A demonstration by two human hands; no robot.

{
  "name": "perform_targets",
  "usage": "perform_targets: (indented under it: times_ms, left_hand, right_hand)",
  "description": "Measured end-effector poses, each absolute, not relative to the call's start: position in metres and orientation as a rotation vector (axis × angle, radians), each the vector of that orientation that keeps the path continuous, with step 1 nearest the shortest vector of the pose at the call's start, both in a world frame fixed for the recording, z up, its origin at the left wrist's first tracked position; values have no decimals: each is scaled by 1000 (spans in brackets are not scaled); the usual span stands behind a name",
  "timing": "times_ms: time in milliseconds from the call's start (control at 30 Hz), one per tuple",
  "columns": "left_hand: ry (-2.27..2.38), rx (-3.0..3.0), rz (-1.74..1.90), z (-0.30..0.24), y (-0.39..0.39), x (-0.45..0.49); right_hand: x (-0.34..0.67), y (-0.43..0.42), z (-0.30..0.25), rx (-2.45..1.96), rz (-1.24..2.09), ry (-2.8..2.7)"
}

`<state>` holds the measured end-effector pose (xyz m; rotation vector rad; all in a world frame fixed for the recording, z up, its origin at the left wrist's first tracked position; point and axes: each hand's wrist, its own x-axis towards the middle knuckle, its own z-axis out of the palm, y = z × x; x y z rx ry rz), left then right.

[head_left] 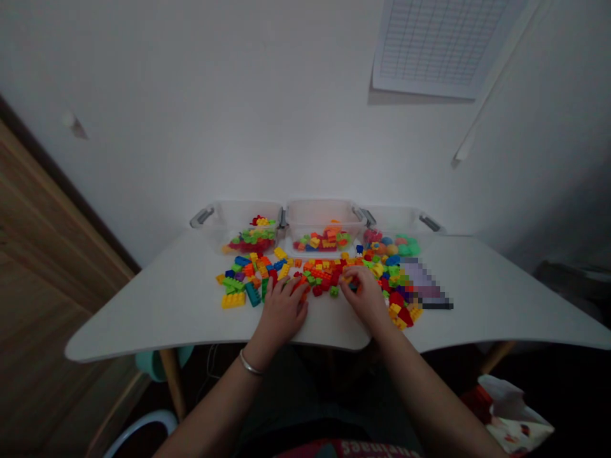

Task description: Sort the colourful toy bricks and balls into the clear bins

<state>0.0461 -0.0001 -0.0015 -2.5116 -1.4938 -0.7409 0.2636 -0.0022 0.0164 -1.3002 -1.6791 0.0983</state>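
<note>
Red, orange and green plastic bricks point(324, 275) lie in a loose spread on the tabletop, between and under both my hands. Left hand point(281, 312): fingers spread, tips down at the near edge of the pile, no visible grip. Right hand point(365, 296): thumb and index pinching a small brick point(348, 279), colour hard to call, other fingers curled beside it.

Pile runs wider on both sides. Chunky yellow brick point(233, 300) and teal brick point(252, 294) out left, red and yellow bricks point(401, 315) out right. Silver bangle point(251, 362) on left wrist.

Three clear plastic bins sit along the far edge of the white table point(143, 312). Left bin point(251, 232) has red and green bricks, middle bin point(322, 229) orange, yellow and green ones, right bin point(389, 240) mostly rounded coloured pieces. Grey clip handles point(202, 217) on the bin ends.

Pixelated flat item point(424, 283) right of the pile, can't tell what. Wooden table legs point(172, 381) below, wood panel point(42, 254) on the left, gridded sheet point(439, 44) on the wall above.
</note>
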Motion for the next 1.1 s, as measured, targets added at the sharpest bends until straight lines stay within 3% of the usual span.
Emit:
perform_targets:
  times_ms: [333,567,700,833,1100]
  left_hand:
    - [-1497,-2522,-744,0,0,46]
    - [-1493,-2526,-754,-3,1,45]
    - [-1495,-2525,-765,-5,2,45]
    - [-1497,-2528,-761,-5,2,45]
    - [-1510,-2530,-743,-1,0,46]
  right_hand:
    - [269,112,109,-1380,36,-1576]
    - [236,142,112,-1695,87,-1879]
    - [228,136,111,-1877,-81,-1961]
    - [226,130,110,-1902,-268,-2071]
    - [229,130,110,-1870,-222,-2119]
